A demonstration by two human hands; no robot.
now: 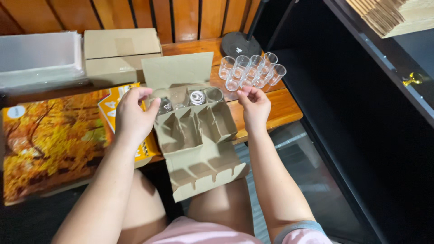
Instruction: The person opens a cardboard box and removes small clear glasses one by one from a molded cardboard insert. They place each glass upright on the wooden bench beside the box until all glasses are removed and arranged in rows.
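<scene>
A small packing workspace, seemingly in a home or back room: a low varnished wooden bench against a slatted wooden wall holds a cluster of small clear glass cups, plain brown cardboard boxes, a stack of clear plastic sheets and a divided brown cardboard carton.

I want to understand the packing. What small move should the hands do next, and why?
Probably the right hand should pick one glass from the group of empty glasses and set it into a free cell of the divided cardboard box. Only the back row holds glasses, the front cells are empty, and the left hand is at the box's left side.
</scene>
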